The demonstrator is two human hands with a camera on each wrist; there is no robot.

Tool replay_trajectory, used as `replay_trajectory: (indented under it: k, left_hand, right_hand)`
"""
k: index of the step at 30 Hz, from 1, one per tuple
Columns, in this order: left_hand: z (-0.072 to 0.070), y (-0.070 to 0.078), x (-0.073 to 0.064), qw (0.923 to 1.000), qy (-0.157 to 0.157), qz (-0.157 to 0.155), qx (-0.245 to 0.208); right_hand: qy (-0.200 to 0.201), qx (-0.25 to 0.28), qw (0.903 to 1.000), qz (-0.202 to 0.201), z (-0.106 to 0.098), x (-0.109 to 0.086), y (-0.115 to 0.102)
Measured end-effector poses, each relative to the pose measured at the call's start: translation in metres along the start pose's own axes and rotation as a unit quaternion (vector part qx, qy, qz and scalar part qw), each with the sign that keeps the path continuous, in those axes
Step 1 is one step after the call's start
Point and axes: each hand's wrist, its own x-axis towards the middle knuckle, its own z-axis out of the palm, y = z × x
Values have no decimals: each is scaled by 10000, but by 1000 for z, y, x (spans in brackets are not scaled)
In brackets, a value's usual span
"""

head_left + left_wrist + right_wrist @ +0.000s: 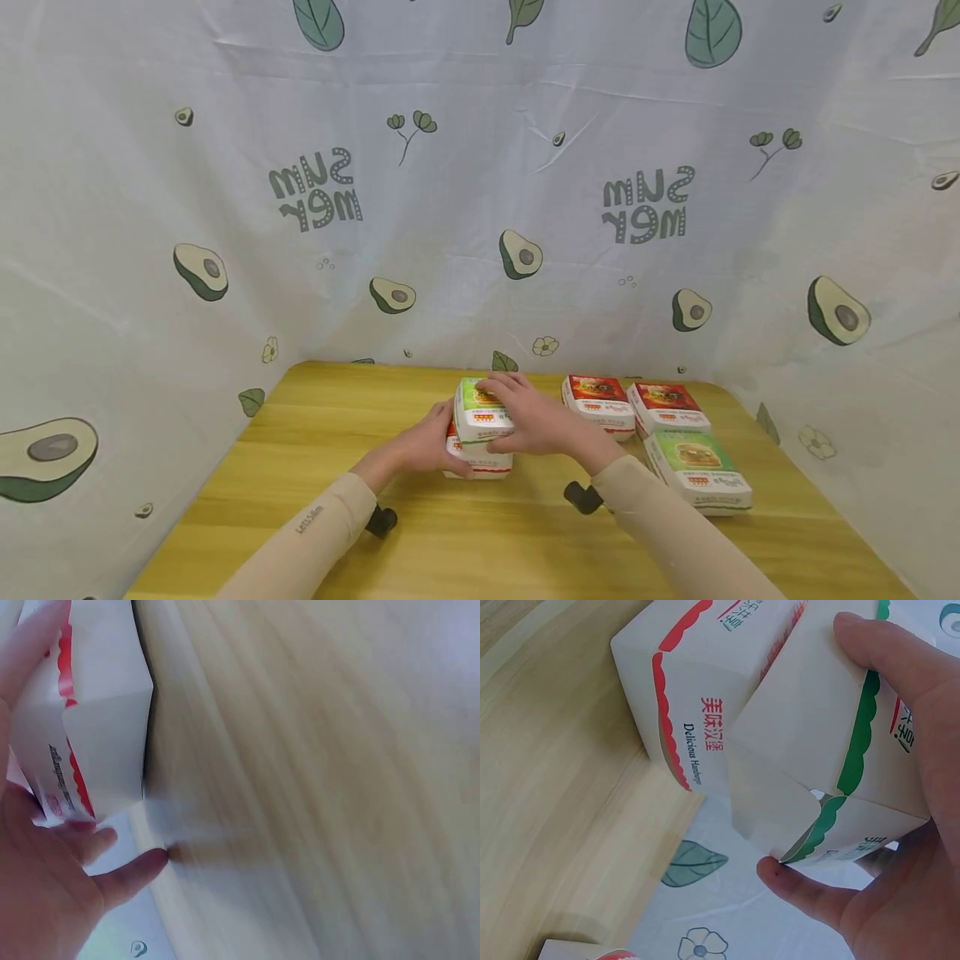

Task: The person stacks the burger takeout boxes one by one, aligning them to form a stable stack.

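A green-topped hamburger box (478, 427) sits over a red-topped hamburger box (483, 468) at the middle of the table. My right hand (542, 421) grips the green box from its right side, thumb on the front and fingers over the top and far side. In the right wrist view the green box (802, 742) is tilted against the red box (694, 682). My left hand (422, 443) holds the left side of the lower red box, thumb across its front. The left wrist view shows that box (109, 750) resting on the wood, two fingertips extending past its corner.
To the right stand two more red-topped boxes (597, 407) (670, 408) side by side, with a green-topped box (697, 471) in front. Behind the wooden table (450, 550) hangs a white avocado-print cloth (465, 183).
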Motion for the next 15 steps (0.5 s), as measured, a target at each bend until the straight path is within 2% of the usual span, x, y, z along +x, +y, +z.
replay_trajectory:
  k: [5,10,15]
  left_hand:
    - [-6,-4,0,10000,-33,38,65]
    - [-8,-7,2,9996,86,219,169]
    - [-7,-7,7,9976,71,662,-180]
  right_hand:
    - [-33,-16,10000,-15,1,2,0]
    - [-22,-25,10000,30,1,2,-1]
    - [-42,-15,10000,85,0,2,-1]
